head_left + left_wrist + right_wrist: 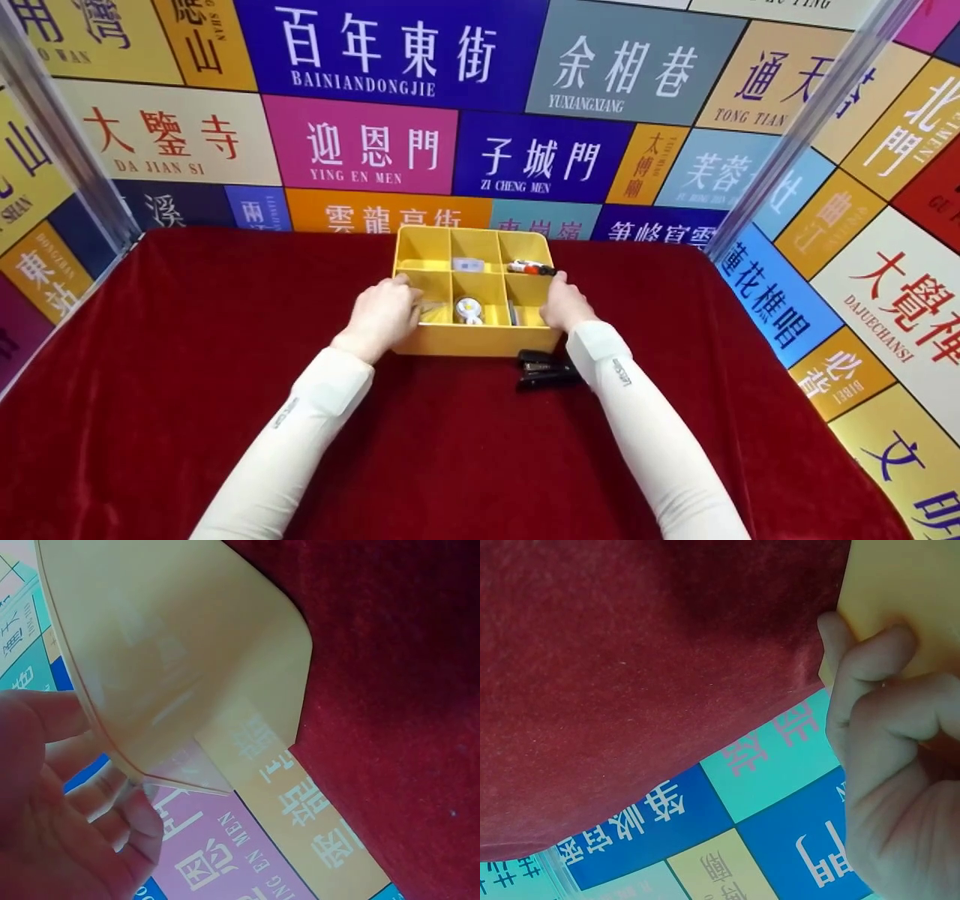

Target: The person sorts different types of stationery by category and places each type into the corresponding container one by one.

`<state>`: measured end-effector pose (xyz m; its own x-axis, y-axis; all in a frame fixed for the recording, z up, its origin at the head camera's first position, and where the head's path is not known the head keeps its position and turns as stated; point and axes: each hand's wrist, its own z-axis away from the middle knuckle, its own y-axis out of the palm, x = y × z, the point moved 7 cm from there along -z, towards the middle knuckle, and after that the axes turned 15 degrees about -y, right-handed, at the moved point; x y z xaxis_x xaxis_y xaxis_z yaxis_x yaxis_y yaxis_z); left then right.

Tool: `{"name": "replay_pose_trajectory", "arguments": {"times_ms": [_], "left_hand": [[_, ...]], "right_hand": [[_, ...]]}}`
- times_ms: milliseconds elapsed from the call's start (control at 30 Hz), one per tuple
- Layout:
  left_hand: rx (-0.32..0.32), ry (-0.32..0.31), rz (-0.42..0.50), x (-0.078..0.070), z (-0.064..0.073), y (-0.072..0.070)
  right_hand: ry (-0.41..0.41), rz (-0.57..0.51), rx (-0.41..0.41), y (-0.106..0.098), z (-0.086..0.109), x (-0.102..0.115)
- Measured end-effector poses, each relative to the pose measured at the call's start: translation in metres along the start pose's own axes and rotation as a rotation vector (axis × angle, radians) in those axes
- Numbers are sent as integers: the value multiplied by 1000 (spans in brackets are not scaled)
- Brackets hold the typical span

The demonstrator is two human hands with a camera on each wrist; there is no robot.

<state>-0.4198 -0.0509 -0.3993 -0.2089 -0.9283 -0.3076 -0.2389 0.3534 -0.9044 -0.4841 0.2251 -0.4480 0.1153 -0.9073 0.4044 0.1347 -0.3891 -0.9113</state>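
A yellow organizer box [480, 340] with several compartments stands at the back of the table. My left hand [384, 311] grips its left wall; in the left wrist view, bent fingers [101, 821] reach over the rim. On the opposite side, my right hand [568, 301] holds the right wall, its curled fingers [881, 652] against the yellow side in the right wrist view. Inside lie a white round item [469, 310] at front middle, pens or markers [531, 267] at back right, and a small pale item [469, 265] at back middle. Thin items at front left and right are unclear.
A black stapler [551, 370] lies on the dark red tablecloth [480, 450], in front of the box near my right wrist. Behind the table rises a wall [360, 142] of coloured panels with lettering. Clear posts [806, 135] stand at the table's back corners.
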Motion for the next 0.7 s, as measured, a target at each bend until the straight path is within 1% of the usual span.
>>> {"name": "replay_pose_trajectory", "arguments": {"times_ms": [133,200,333,433,467,533,633,700], "left_hand": [[-7,-43,71,6,-3,-1],[-28,-75,120,11,-5,-2],[-80,-163,245,24,-10,-2],[-102,-234,317,36,-13,2],[-99,-258,333,40,-13,5],[-76,-309,358,47,-14,11],[-16,-369,395,55,-15,19],[25,-392,422,58,-17,24]], "right_hand": [[-2,1,7,0,0,0],[-2,-1,10,0,0,0],[3,-5,12,0,0,0],[11,-8,13,0,0,-1],[10,-7,16,1,0,-1],[9,-6,19,2,-1,-1],[5,-5,19,2,-1,-2],[1,-5,18,1,-1,-1]]}}
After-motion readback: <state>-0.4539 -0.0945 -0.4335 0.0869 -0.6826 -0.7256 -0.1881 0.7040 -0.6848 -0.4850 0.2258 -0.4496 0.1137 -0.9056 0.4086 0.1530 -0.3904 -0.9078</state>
